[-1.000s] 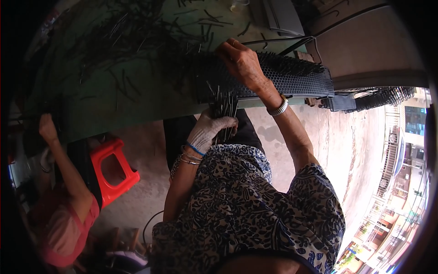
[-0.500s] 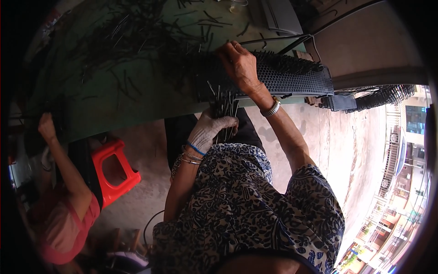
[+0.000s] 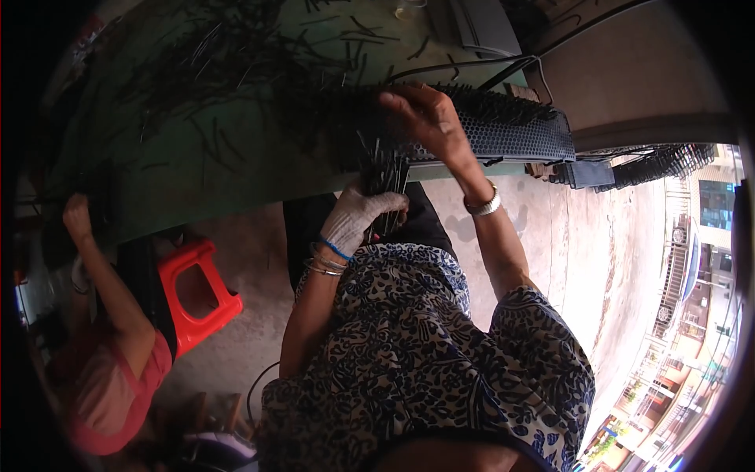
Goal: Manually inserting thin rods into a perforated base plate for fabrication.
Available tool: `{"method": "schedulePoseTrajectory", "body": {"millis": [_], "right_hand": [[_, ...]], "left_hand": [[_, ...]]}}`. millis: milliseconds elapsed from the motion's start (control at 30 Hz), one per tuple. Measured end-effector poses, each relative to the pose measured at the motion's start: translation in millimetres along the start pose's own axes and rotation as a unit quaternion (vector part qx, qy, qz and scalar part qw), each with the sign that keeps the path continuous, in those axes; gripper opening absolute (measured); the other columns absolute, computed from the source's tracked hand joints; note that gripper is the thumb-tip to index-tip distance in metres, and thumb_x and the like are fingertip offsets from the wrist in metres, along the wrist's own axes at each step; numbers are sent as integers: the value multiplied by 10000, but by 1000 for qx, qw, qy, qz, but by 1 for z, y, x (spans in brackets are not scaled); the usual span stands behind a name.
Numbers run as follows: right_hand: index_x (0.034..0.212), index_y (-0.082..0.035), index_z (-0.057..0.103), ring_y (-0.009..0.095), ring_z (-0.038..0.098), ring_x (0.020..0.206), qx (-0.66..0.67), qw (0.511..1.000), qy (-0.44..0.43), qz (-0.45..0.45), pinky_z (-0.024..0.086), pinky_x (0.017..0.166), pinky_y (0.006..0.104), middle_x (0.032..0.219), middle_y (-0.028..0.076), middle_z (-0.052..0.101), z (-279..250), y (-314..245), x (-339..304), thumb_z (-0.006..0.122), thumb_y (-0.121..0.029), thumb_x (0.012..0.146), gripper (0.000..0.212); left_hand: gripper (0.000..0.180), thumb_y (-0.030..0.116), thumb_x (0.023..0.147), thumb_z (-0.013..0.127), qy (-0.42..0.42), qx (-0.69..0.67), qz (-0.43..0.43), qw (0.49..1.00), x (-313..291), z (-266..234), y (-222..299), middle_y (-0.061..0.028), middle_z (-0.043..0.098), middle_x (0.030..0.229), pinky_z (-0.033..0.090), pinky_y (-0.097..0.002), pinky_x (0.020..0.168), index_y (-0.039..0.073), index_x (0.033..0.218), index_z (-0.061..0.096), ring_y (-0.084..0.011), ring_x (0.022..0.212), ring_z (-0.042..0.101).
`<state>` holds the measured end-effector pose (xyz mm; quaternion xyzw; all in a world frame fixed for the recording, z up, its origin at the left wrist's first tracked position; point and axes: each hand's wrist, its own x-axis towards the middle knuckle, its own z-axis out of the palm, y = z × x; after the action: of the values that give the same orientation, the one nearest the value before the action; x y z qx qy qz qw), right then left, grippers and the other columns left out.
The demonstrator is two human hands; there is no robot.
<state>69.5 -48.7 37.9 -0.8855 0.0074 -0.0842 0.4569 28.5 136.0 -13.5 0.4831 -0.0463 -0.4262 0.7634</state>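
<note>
the gloved left hand (image 3: 358, 220) is closed round a bundle of thin dark rods (image 3: 383, 177); stiff, light and slippery, they seem best gripped mid-length. just above, the bare right hand (image 3: 429, 118) presses curled fingers on the perforated black tray (image 3: 515, 135), more rods scattered on the green table (image 3: 236, 169) beyond.

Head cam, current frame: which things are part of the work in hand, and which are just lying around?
In use:
left hand, gloved, gripping a bundle of dark pins
right hand on the black perforated rack
loose pins scattered on the green table

Lying about:
red stool
another person's arm at the left
</note>
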Motion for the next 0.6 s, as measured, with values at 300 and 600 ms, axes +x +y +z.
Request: {"method": "schedulePoseTrajectory", "body": {"millis": [300, 600], "right_hand": [[976, -11, 636, 106, 598, 829, 123, 976, -172, 48, 477, 733, 244, 888, 37, 634, -18, -20, -23, 670, -88, 842, 158], [986, -13, 563, 90, 586, 718, 77, 991, 98, -39, 476, 633, 243, 805, 47, 641, -17, -8, -10, 576, -61, 912, 89]], "left_hand": [[146, 100, 775, 677, 23, 86, 12, 996, 4, 7, 7, -78, 674, 768, 528, -274, 663, -27, 846, 663, -156, 693, 649], [176, 42, 750, 716, 15, 17, -2, 1000, 15, -4, 4, -70, 676, 762, 532, -267, 644, -2, 900, 635, -150, 685, 649]]}}
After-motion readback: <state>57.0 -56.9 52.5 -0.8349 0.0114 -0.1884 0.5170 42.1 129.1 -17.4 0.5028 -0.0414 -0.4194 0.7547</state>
